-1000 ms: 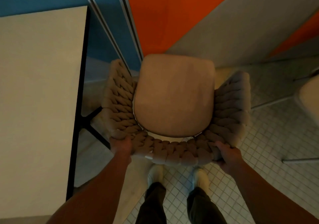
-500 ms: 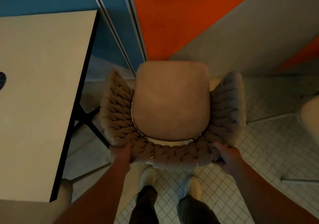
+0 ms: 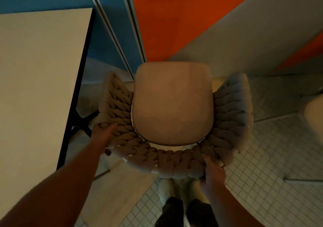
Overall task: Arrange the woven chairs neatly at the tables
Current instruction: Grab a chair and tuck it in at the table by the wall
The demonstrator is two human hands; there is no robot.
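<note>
A beige woven chair (image 3: pixel 173 102) with a smooth padded seat stands right in front of me, seen from above, its braided back (image 3: pixel 157 162) nearest me. My left hand (image 3: pixel 103 134) grips the rim where the back meets the left armrest. My right hand (image 3: pixel 212 172) holds the rear right of the braided back. The cream table (image 3: pixel 35 87) with a black edge lies to the chair's left, its side parallel to the chair's left armrest with a narrow gap between them.
The table's black base legs (image 3: pixel 82 121) reach toward the chair's left side. A wall of blue and orange panels (image 3: pixel 174 20) stands just beyond the chair. A pale rounded object (image 3: pixel 314 120) sits at the right edge. White-tiled floor (image 3: pixel 271 156) spreads to the right; my shoes (image 3: pixel 166 188) are behind the chair.
My left hand has slid forward along the left side of the chair, and my right hand has shifted inward on the back. The chair has turned slightly.
</note>
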